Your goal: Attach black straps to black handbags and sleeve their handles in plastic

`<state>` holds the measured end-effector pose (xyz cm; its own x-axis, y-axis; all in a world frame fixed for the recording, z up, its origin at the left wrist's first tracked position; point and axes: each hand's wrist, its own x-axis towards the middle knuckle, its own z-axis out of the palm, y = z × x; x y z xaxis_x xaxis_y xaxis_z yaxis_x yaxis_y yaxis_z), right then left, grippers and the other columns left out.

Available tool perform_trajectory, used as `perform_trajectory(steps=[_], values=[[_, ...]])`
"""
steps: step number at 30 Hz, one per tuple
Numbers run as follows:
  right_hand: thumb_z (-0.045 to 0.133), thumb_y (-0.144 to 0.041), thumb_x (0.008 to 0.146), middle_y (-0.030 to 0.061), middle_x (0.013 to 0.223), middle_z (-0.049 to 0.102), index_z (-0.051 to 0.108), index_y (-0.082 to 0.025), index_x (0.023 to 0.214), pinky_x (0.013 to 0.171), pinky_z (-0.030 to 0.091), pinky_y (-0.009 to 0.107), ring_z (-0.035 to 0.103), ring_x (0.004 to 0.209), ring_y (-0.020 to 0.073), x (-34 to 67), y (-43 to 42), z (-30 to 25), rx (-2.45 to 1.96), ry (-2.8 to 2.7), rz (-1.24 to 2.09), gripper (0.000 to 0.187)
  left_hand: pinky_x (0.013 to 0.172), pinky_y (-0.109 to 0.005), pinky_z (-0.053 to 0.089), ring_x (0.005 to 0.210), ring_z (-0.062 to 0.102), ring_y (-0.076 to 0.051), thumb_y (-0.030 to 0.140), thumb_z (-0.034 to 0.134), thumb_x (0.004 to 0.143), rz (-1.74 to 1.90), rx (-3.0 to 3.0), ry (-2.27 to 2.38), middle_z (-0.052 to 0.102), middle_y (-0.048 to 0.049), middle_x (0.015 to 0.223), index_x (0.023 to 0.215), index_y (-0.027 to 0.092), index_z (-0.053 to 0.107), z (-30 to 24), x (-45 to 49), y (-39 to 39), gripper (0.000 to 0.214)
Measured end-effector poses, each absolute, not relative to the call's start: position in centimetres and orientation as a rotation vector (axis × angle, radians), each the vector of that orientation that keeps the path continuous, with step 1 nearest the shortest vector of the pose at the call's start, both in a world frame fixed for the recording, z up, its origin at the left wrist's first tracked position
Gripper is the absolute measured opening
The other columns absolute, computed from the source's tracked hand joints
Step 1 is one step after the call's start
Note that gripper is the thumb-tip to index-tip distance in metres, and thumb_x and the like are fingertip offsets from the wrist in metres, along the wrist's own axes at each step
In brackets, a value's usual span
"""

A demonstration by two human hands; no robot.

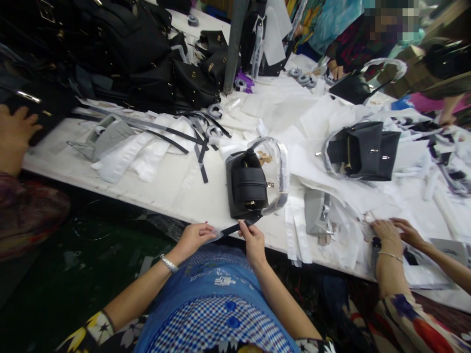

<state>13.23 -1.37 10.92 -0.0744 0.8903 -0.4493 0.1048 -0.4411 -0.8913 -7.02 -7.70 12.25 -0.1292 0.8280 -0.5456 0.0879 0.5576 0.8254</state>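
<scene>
Close to the table's front edge stands a black handbag (249, 184), with its plastic-wrapped handle (282, 171) looping out to the right. A black strap (231, 229) stretches between my two hands just in front of the bag. My left hand (195, 239) pinches the strap's left end, where some clear film shows. My right hand (253, 241) pinches the same strap farther right, near the bag's lower corner. Whether the strap is joined to the bag I cannot tell.
Black bags (143, 59) pile up at the back left. Loose straps (172, 130), tape rolls (214, 131), a grey tape dispenser (318, 211) and white paper strips (296, 230) lie about. A second handbag (368, 149) stands to the right. Co-workers' hands (390, 235) are at the right; another (14, 132) is far left.
</scene>
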Motion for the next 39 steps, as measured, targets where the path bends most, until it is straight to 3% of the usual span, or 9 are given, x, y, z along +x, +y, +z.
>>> perform_trajectory(steps=[4, 11, 24, 32, 39], values=[[0.070, -0.054, 0.074, 0.0045, 0.069, 0.065, 0.076, -0.012, 0.094, 0.071, 0.045, 0.030, 0.058, 0.069, 0.0174, 12.7, -1.4, 10.9, -1.528, -0.971, 1.574, 0.047, 0.073, -0.029, 0.054, 0.078, 0.072, -0.023, 0.031, 0.078, 0.067, 0.723, 0.876, 1.648, 0.077, -0.0066, 0.081, 0.080, 0.016, 0.072, 12.5, -7.7, -8.7, 0.021], [0.072, -0.055, 0.072, 0.0074, 0.074, 0.068, 0.076, -0.012, 0.088, 0.071, 0.046, 0.031, 0.060, 0.072, 0.0189, 12.0, -1.8, 10.8, -1.504, -0.956, 1.631, 0.046, 0.077, -0.030, 0.054, 0.080, 0.072, -0.023, 0.032, 0.076, 0.069, 0.709, 0.874, 1.603, 0.077, -0.0072, 0.085, 0.083, 0.015, 0.072, 12.3, -7.3, -8.7, 0.022], [0.070, -0.049, 0.078, 0.0023, 0.066, 0.063, 0.076, -0.015, 0.097, 0.072, 0.045, 0.029, 0.057, 0.068, 0.0168, 12.5, -1.8, 11.0, -1.499, -1.098, 1.670, 0.040, 0.080, -0.031, 0.054, 0.083, 0.072, -0.023, 0.031, 0.076, 0.069, 0.770, 0.771, 1.555, 0.077, -0.0073, 0.087, 0.085, 0.015, 0.072, 12.3, -7.3, -8.3, 0.023], [0.068, -0.053, 0.077, 0.0061, 0.075, 0.068, 0.075, -0.014, 0.096, 0.068, 0.049, 0.029, 0.060, 0.069, 0.0197, 12.6, -1.6, 11.0, -1.520, -1.301, 1.702, 0.045, 0.081, -0.031, 0.053, 0.086, 0.072, -0.023, 0.037, 0.071, 0.075, 0.887, 0.688, 1.432, 0.076, -0.0110, 0.091, 0.092, 0.013, 0.071, 11.2, -3.6, -5.2, 0.030], [0.059, -0.056, 0.083, 0.0059, 0.078, 0.067, 0.071, -0.014, 0.096, 0.066, 0.048, 0.028, 0.060, 0.071, 0.0173, 16.2, -0.5, 10.4, -1.620, -1.023, 1.554, 0.046, 0.074, -0.030, 0.053, 0.081, 0.071, -0.023, 0.039, 0.076, 0.070, 0.926, 0.621, 1.394, 0.076, -0.0106, 0.086, 0.088, 0.012, 0.072, 10.3, -1.7, -4.2, 0.033]])
